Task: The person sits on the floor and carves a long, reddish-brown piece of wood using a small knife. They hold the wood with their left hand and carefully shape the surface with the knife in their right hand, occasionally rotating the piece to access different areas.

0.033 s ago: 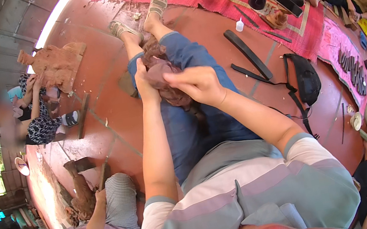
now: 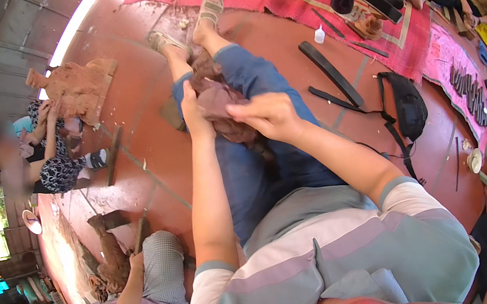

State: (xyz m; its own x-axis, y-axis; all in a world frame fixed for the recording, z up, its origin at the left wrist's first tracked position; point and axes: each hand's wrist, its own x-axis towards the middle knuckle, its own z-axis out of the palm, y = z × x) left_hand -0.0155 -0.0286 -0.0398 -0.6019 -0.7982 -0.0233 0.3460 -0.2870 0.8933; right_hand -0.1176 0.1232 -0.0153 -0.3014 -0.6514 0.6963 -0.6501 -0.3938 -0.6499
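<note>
Touching carving point(image 2: 236, 132): left hand point(image 2: 194, 114) (fingers hidden, can't tell grip); right hand point(image 2: 274, 116), fingers curled, pinching brown scrap point(image 2: 215, 100).

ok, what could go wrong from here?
1. Brown piece sits over the legs with the left hand at its side: it might slip if that support eases.
2. Right hand is close to the left, so a slip could knock fingers.
3. The bag's strap trails loose: someone might trip.
</note>
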